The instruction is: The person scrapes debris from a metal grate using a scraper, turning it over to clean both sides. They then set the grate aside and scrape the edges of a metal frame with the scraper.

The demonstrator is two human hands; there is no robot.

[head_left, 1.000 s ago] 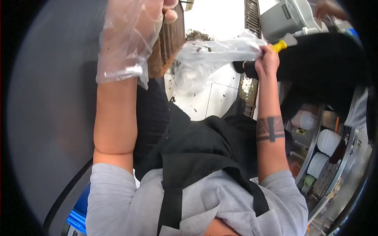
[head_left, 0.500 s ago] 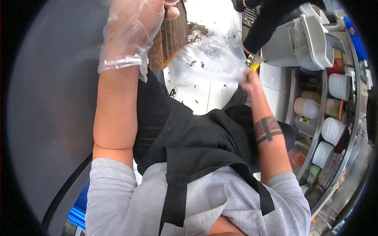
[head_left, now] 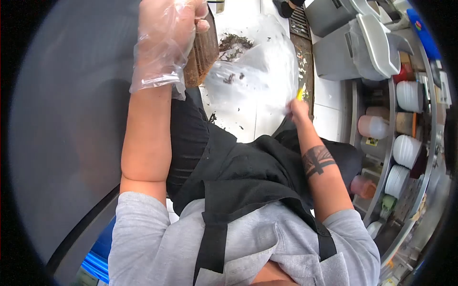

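My left hand (head_left: 169, 35), in a clear plastic glove, is up at the top left with its fingers curled at the upper part of a brown, ridged, grimy slab (head_left: 202, 52). The slab stands tilted above the floor, and its far end is out of view. My bare right hand (head_left: 298, 110) is closed on a tool with a yellow handle (head_left: 300, 93); its working end cannot be made out. Beside that hand, a clear plastic bag (head_left: 274, 62) lies spread on the floor. Dark scraps (head_left: 236, 44) are heaped on and around the bag.
White floor tiles (head_left: 234, 112) carry loose dark bits. A drain channel (head_left: 304, 57) runs right of the bag. Grey bins (head_left: 338, 55) and a shelf with white containers (head_left: 409, 95) stand to the right. A dark grey panel (head_left: 62, 119) rises along the left.
My right hand with the yellow-handled tool has moved slightly down and left. The plastic bag has puffed out wider. The person's dark-clothed leg at the top has mostly left view.
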